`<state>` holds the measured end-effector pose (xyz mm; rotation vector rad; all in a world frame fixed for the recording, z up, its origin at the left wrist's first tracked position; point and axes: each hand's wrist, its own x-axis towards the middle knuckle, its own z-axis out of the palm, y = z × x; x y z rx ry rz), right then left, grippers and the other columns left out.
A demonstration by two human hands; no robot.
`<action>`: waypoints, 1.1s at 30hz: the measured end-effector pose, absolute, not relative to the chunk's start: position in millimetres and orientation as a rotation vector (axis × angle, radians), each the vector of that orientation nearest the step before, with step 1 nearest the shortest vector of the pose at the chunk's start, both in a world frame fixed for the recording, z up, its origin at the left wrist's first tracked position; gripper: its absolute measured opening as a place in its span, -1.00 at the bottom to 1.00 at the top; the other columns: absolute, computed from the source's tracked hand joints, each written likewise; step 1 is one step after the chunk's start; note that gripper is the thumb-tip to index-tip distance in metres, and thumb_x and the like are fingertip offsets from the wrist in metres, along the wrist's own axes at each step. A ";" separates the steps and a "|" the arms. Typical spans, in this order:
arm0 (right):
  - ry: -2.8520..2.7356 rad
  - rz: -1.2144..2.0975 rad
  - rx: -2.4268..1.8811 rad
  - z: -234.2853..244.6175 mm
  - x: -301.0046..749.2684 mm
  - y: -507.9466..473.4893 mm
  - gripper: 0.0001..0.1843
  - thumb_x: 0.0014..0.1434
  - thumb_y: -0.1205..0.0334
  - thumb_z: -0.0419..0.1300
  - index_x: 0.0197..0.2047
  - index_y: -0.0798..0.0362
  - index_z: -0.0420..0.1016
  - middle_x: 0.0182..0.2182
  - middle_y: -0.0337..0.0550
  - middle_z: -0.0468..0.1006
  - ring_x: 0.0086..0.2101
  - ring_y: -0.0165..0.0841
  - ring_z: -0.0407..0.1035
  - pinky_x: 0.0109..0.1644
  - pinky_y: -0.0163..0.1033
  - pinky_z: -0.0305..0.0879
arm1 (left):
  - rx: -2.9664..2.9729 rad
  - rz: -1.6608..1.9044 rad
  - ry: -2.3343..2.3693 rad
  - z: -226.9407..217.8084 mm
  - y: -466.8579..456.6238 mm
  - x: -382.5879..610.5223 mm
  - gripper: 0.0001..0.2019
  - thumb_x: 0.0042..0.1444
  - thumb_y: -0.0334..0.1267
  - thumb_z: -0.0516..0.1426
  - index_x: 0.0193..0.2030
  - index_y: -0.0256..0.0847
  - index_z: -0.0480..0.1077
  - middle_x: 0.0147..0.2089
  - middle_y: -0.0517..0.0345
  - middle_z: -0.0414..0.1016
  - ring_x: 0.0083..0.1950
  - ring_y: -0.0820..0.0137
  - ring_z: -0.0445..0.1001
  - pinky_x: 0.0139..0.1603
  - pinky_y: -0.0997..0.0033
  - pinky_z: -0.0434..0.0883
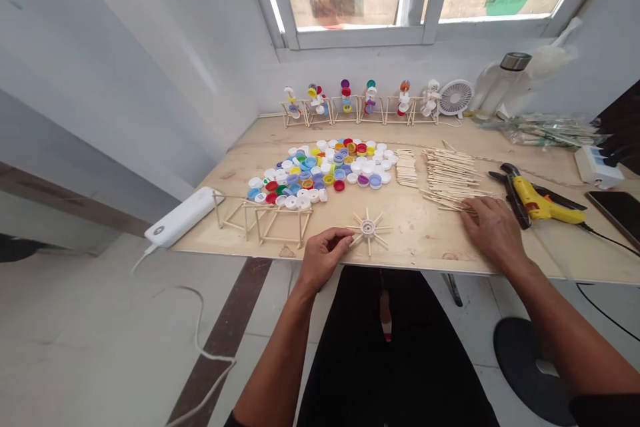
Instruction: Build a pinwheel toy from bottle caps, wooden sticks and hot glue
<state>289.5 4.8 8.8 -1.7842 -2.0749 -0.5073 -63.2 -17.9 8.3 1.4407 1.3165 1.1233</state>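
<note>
We observe the left hand at the near edge of the tabletop, thumb and fingertips together on one left-hand stick of a spoked wheel. The wheel lies flat at the near middle, its sticks radiating from a pale round centre. We place the right hand farther right, palm down, fingertips at the near end of a stick pile; we cannot tell whether the fingers close on a stick.

A block of short sticks lies just left of the pile. Left of that, we find a spread of coloured bottle caps. Two stick frames stand at the near left. Along the far side, we see a row of frames bearing cap assemblies, with a white fan at its right end. A yellow glue gun lies right of the stick pile.
</note>
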 end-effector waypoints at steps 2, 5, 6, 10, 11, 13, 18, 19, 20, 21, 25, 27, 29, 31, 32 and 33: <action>-2.111 -0.548 -1.791 11.1 292.1 7.1 -0.74 0.18 0.16 0.05 -0.19 0.10 0.48 -0.26 0.02 0.50 -0.23 -0.17 0.27 -0.19 -0.11 0.16 | 1.441 1.118 1.320 9.0 -18.1 -63.0 -0.79 -0.04 -0.14 0.22 -0.31 -0.21 0.55 -0.30 0.08 0.60 -0.29 0.34 0.51 -0.25 0.41 0.45; -2.167 -0.563 -1.802 15.4 293.1 11.8 -0.74 0.19 0.15 0.04 -0.25 0.08 0.49 -0.29 0.03 0.49 -0.24 -0.16 0.26 -0.21 -0.11 0.12 | 1.444 1.115 1.322 9.0 -17.8 -63.1 -0.79 -0.03 -0.14 0.22 -0.31 -0.21 0.55 -0.30 0.08 0.60 -0.30 0.34 0.51 -0.27 0.41 0.45; -2.185 -0.565 -1.805 16.9 292.6 13.4 -0.75 0.19 0.16 0.03 -0.28 0.08 0.49 -0.30 0.02 0.50 -0.25 -0.17 0.26 -0.22 -0.11 0.11 | 1.443 1.116 1.321 8.7 -17.6 -63.3 -0.79 -0.03 -0.13 0.22 -0.31 -0.20 0.55 -0.30 0.08 0.60 -0.31 0.34 0.50 -0.28 0.41 0.45; -2.260 -0.586 -1.758 21.2 289.4 16.6 -0.76 0.20 0.19 0.01 -0.35 0.07 0.47 -0.36 -0.02 0.50 -0.27 -0.20 0.26 -0.23 -0.13 0.07 | 1.439 1.114 1.321 7.3 -16.8 -63.9 -0.80 -0.04 -0.15 0.22 -0.31 -0.20 0.55 -0.31 0.09 0.60 -0.32 0.36 0.50 -0.30 0.43 0.43; -2.273 -0.597 -1.735 21.7 288.7 16.0 -0.75 0.21 0.20 0.01 -0.36 0.07 0.47 -0.37 -0.03 0.50 -0.27 -0.20 0.26 -0.22 -0.13 0.06 | 1.438 1.114 1.320 7.2 -16.7 -63.8 -0.80 -0.04 -0.16 0.22 -0.32 -0.20 0.55 -0.32 0.10 0.60 -0.33 0.36 0.50 -0.30 0.44 0.43; -2.273 -0.631 -1.696 21.8 287.6 13.6 -0.75 0.22 0.20 0.01 -0.39 0.07 0.46 -0.39 -0.05 0.50 -0.27 -0.22 0.27 -0.22 -0.14 0.05 | 1.436 1.120 1.316 7.1 -16.9 -63.5 -0.82 -0.03 -0.17 0.22 -0.33 -0.20 0.55 -0.32 0.11 0.60 -0.33 0.37 0.50 -0.30 0.45 0.42; -2.233 -0.684 -1.607 21.6 286.5 7.1 -0.74 0.24 0.20 0.01 -0.41 0.06 0.44 -0.40 -0.05 0.50 -0.30 -0.24 0.29 -0.23 -0.16 0.05 | 1.430 1.128 1.298 7.2 -17.0 -62.3 -0.84 -0.01 -0.20 0.20 -0.33 -0.20 0.55 -0.31 0.09 0.60 -0.32 0.37 0.51 -0.28 0.45 0.42; -2.224 -0.677 -1.590 22.1 285.8 6.4 -0.74 0.23 0.21 0.01 -0.40 0.06 0.44 -0.39 -0.05 0.50 -0.30 -0.24 0.29 -0.22 -0.16 0.06 | 1.430 1.127 1.296 7.1 -16.9 -62.2 -0.84 -0.01 -0.20 0.20 -0.33 -0.21 0.55 -0.30 0.09 0.61 -0.31 0.36 0.51 -0.28 0.44 0.42; -2.215 -0.665 -1.574 22.9 284.8 5.7 -0.75 0.23 0.21 0.01 -0.39 0.06 0.44 -0.38 -0.04 0.51 -0.30 -0.23 0.30 -0.21 -0.15 0.07 | 1.431 1.126 1.294 7.1 -16.8 -62.1 -0.84 -0.01 -0.20 0.20 -0.32 -0.21 0.55 -0.30 0.08 0.61 -0.30 0.36 0.51 -0.27 0.44 0.43; -2.204 -0.653 -1.559 23.8 283.1 5.0 -0.76 0.24 0.21 0.01 -0.38 0.06 0.44 -0.38 -0.05 0.51 -0.30 -0.23 0.31 -0.19 -0.15 0.08 | 1.433 1.125 1.294 7.1 -16.8 -62.0 -0.83 -0.01 -0.20 0.20 -0.32 -0.21 0.55 -0.29 0.08 0.61 -0.29 0.35 0.52 -0.26 0.44 0.43; -2.203 -0.615 -1.487 26.0 270.9 0.1 -0.76 0.25 0.21 0.01 -0.37 0.05 0.44 -0.41 -0.09 0.51 -0.31 -0.26 0.32 -0.14 -0.15 0.10 | 1.434 1.132 1.284 7.6 -17.3 -61.2 -0.83 -0.01 -0.21 0.20 -0.31 -0.21 0.56 -0.28 0.07 0.61 -0.26 0.33 0.53 -0.23 0.42 0.44; -2.229 -0.598 -1.449 25.2 262.7 -2.9 -0.77 0.24 0.23 0.01 -0.39 0.04 0.43 -0.43 -0.11 0.51 -0.33 -0.28 0.31 -0.13 -0.16 0.09 | 1.433 1.137 1.284 7.6 -17.5 -60.9 -0.83 -0.01 -0.22 0.20 -0.30 -0.21 0.56 -0.28 0.07 0.61 -0.26 0.33 0.54 -0.23 0.42 0.45; -2.276 -0.565 -1.417 23.3 255.0 -5.4 -0.77 0.23 0.25 0.03 -0.41 0.05 0.44 -0.45 -0.13 0.50 -0.34 -0.30 0.30 -0.14 -0.16 0.09 | 1.434 1.142 1.287 7.6 -17.6 -60.8 -0.83 -0.01 -0.22 0.20 -0.30 -0.21 0.56 -0.28 0.07 0.61 -0.27 0.33 0.54 -0.23 0.42 0.45; -2.328 -0.531 -1.399 21.2 249.5 -6.8 -0.78 0.22 0.26 0.05 -0.41 0.05 0.45 -0.45 -0.15 0.51 -0.33 -0.31 0.30 -0.14 -0.17 0.08 | 1.437 1.145 1.286 7.9 -17.7 -60.8 -0.83 -0.01 -0.22 0.20 -0.31 -0.22 0.56 -0.27 0.07 0.61 -0.27 0.33 0.54 -0.22 0.42 0.46; -2.348 -0.520 -1.393 20.3 247.9 -7.1 -0.78 0.22 0.26 0.05 -0.41 0.05 0.46 -0.45 -0.15 0.51 -0.32 -0.31 0.31 -0.14 -0.17 0.08 | 1.441 1.146 1.285 8.1 -17.8 -60.8 -0.83 -0.01 -0.21 0.20 -0.31 -0.22 0.56 -0.27 0.07 0.61 -0.26 0.32 0.54 -0.22 0.41 0.46; -2.357 -0.519 -1.387 19.5 247.2 -7.3 -0.78 0.22 0.25 0.06 -0.40 0.05 0.47 -0.44 -0.15 0.52 -0.32 -0.31 0.31 -0.14 -0.18 0.07 | 1.447 1.146 1.285 8.3 -17.9 -60.9 -0.82 -0.01 -0.20 0.20 -0.31 -0.23 0.56 -0.27 0.07 0.62 -0.25 0.32 0.54 -0.21 0.40 0.46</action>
